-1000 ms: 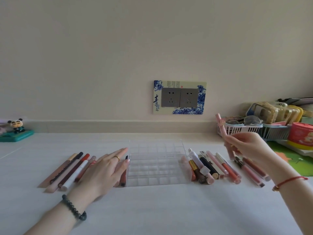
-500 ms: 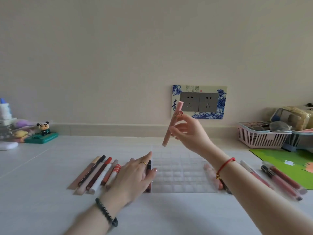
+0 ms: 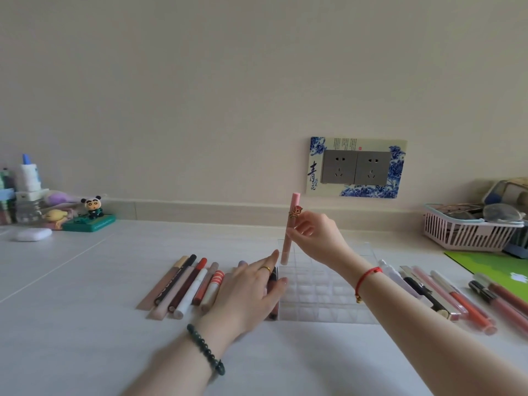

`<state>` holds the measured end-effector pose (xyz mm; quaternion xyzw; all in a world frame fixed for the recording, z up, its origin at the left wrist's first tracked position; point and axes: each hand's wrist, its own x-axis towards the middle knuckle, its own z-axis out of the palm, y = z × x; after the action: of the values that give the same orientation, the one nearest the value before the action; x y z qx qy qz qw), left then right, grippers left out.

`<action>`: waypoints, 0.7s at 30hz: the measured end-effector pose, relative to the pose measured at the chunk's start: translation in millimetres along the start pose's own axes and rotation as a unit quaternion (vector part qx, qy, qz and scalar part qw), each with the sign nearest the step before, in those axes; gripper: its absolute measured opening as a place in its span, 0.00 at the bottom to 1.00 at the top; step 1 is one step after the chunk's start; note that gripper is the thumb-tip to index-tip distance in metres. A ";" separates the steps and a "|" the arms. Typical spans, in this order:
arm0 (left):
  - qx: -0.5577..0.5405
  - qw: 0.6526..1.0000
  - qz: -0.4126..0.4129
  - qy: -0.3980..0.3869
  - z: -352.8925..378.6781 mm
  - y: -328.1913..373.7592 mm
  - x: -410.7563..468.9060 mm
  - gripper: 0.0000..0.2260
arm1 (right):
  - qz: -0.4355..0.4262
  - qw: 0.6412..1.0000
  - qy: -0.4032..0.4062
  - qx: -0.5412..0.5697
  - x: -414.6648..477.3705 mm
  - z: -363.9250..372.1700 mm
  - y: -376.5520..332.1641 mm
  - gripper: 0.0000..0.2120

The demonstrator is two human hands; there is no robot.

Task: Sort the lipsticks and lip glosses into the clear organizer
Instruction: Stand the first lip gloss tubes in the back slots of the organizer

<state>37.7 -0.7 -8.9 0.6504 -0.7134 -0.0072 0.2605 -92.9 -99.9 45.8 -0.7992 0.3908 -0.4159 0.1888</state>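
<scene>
Two arms are showing, both bare from the wrist back to the edge of the view. The left hand (image 3: 248, 292) is wearing a thin gold ring (image 3: 265, 269) on one finger, sitting toward 1 o'clock from the middle of the hand. Toward 7 o'clock from that hand, a bead bracelet (image 3: 206, 350) of small, round, dark green beads is circling the wrist. Toward 4 o'clock from the right hand (image 3: 317, 238), a thin red cord (image 3: 367, 277) is wrapping the wrist, and a tiny gold charm (image 3: 357, 300) is hanging at its 7 o'clock end.
</scene>
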 end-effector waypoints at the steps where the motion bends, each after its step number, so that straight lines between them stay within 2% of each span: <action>1: 0.001 1.000 0.000 -0.003 -0.1 -0.3 -0.1 0.26 | 0.000 1.000 -0.003 -0.007 0.0 0.5 0.5 0.02; 21: -0.003 1.000 -0.008 -0.020 0.0 -2.6 0.7 0.27 | 0.007 0.998 -0.031 -0.063 -0.7 0.9 0.8 0.07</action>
<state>40.1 -1.8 -9.6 0.6551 -0.7132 -0.0244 0.2480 -92.8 -99.9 44.5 -0.8191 0.4155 -0.3647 0.1531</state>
